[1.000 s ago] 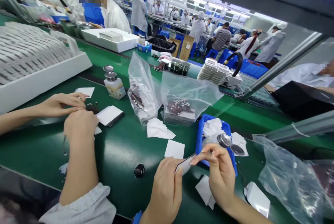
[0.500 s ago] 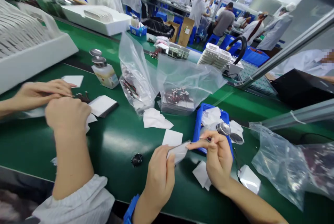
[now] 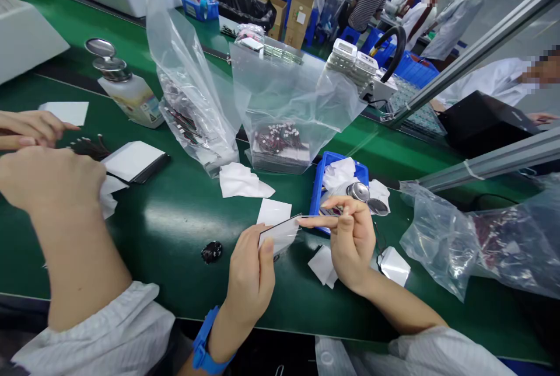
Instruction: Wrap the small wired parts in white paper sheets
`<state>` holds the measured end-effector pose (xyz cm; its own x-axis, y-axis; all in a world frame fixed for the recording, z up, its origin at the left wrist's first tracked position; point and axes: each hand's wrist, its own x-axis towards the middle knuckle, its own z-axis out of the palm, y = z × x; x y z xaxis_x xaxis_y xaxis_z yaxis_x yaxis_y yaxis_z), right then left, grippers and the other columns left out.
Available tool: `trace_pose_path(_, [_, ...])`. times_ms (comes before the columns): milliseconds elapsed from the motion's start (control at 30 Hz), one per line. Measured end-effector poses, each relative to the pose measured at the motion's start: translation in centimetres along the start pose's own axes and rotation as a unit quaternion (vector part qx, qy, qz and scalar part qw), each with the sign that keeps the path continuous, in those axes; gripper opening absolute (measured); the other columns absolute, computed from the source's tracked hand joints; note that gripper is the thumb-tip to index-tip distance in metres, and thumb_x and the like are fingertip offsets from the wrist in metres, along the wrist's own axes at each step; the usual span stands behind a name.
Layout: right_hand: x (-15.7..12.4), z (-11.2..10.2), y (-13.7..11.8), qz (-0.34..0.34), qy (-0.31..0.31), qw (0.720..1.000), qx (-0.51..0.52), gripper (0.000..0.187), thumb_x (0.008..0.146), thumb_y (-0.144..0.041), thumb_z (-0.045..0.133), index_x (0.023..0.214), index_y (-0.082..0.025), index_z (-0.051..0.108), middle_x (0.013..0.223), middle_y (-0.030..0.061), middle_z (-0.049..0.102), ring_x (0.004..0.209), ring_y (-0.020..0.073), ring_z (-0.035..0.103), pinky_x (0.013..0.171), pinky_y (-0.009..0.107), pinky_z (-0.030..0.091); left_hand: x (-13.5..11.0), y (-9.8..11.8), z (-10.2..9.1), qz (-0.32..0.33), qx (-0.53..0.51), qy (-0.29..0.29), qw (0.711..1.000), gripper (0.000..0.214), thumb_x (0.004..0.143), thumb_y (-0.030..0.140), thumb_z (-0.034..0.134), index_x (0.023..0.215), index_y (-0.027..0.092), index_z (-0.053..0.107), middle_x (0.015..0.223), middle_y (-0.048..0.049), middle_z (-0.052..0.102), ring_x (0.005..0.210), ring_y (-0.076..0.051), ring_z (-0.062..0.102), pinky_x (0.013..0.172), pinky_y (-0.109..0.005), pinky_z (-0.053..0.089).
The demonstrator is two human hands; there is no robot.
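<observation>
My left hand (image 3: 249,271), with a blue band on its wrist, grips a thin flat panel (image 3: 280,236) between thumb and fingers. The panel has a pale, shiny face and a dark edge, and it is held tilted above the table. My right hand (image 3: 352,242) is closed in a pinch, its index finger reaching to the panel's upper right corner. A thin dark line runs from that corner toward the pinch; what the fingers hold is too small to make out. Below the panel's far side lies a white square sheet (image 3: 274,212). A crumpled white cloth (image 3: 324,265) is under my right hand.
A blue tray (image 3: 315,189) holds wipes and a metal-topped bottle. Clear bags of wired parts (image 3: 280,154) stand behind. A pump bottle (image 3: 131,96) and stacked panels (image 3: 133,161) are left, beside a co-worker's hands (image 3: 48,171). A black lump (image 3: 212,252) lies on the green table (image 3: 175,282).
The view has shifted, so the whole scene sits further left and higher. My left hand still holds the panel, now showing more of its face; my right finger stays at its corner.
</observation>
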<state>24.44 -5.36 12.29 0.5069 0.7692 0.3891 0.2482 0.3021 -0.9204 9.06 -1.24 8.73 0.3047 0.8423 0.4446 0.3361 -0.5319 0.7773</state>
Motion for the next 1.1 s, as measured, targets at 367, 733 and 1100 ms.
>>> trace_pose_path(367, [-0.4, 0.1, -0.1, 0.011, -0.019, 0.999, 0.05, 0.01, 0.105, -0.03, 0.037, 0.096, -0.025, 0.04, 0.105, -0.0002, 0.059, 0.069, 0.0145, 0.076, 0.073, 0.039, 0.064, -0.2, -0.4, 0.0, 0.004, 0.019, 0.029, 0.999, 0.031, 0.103, 0.029, 0.033, 0.106, 0.011, 0.058, 0.087, -0.0115, 0.07, 0.082, -0.021, 0.07, 0.069, -0.03, 0.056])
trace_pose_path(733, [0.4, -1.4, -1.3, -0.079, -0.002, 0.997, -0.001, 0.007, 0.103, -0.028, 0.042, 0.098, -0.025, 0.045, 0.109, 0.0036, 0.059, 0.1, 0.0229, 0.073, 0.096, 0.054, 0.058, -2.2, -1.3, -1.2, -0.055, 0.018, 0.079, 0.995, 0.027, 0.102, 0.027, 0.035, 0.097, 0.014, 0.059, 0.076, -0.0058, 0.067, 0.063, -0.016, 0.065, 0.056, -0.024, 0.051])
trace_pose_path(1100, [-0.9, 2.9, 0.1, -0.085, -0.248, 0.965, 0.033, 0.011, 0.103, -0.019, 0.038, 0.104, -0.026, 0.045, 0.124, 0.0065, 0.057, 0.123, 0.0231, 0.061, 0.106, 0.057, 0.05, -7.2, -0.4, -4.0, 0.064, -0.111, 0.002, 0.992, 0.025, 0.097, 0.013, 0.035, 0.108, 0.015, 0.058, 0.091, -0.0078, 0.07, 0.089, -0.02, 0.069, 0.086, -0.038, 0.057])
